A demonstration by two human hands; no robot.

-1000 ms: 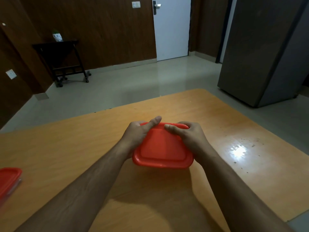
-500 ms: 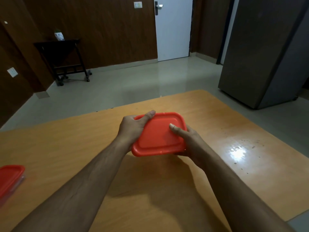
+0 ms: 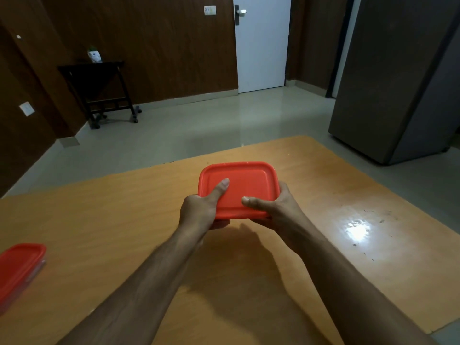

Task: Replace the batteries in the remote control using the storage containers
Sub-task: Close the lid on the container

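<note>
A storage container with a red lid is held above the middle of the wooden table. My left hand grips its near left corner, thumb lying on the lid and fingers underneath. My right hand grips the near right side the same way, thumb across the lid. The lid is closed, so what is inside is hidden. A second red-lidded container lies at the table's left edge. No remote control or batteries are in view.
A glossy patch of light with dark specks marks the table's right side. Beyond the table are a grey floor, a dark side table with a small pot, a white door and a grey cabinet at right.
The container has risen off the table and moved farther from me. Both hands shifted from its far sides to its near corners, thumbs now on top of the lid.
</note>
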